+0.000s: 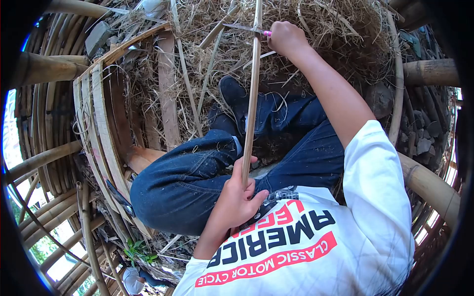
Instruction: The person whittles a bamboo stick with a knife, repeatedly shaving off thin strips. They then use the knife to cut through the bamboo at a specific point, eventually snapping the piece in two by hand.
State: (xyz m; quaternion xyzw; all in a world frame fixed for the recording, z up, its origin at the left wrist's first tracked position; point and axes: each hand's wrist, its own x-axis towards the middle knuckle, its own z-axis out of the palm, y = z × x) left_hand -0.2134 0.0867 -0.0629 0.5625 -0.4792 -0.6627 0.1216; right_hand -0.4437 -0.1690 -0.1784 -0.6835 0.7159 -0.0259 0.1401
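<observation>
My left hand (pixel 239 200) is closed round the lower end of a long split bamboo strip (pixel 253 93), close to my belly. The strip runs up and away from me, past the top edge of the view. In my right hand (pixel 287 38) is a knife with a pink handle (pixel 267 33). Its thin blade (pixel 239 26) points left and crosses the strip, seemingly touching it; the exact contact is too small to tell. My crossed legs in dark jeans (pixel 182 172) lie beneath the strip.
Shavings (pixel 326 39) lie heaped ahead of me, with loose strips among them. To the left stands a wooden slat frame (pixel 101 113). Thick bamboo poles (pixel 429 185) cross at both sides. Stones (pixel 424 143) lie at right. Another person (pixel 132 281) shows at lower left.
</observation>
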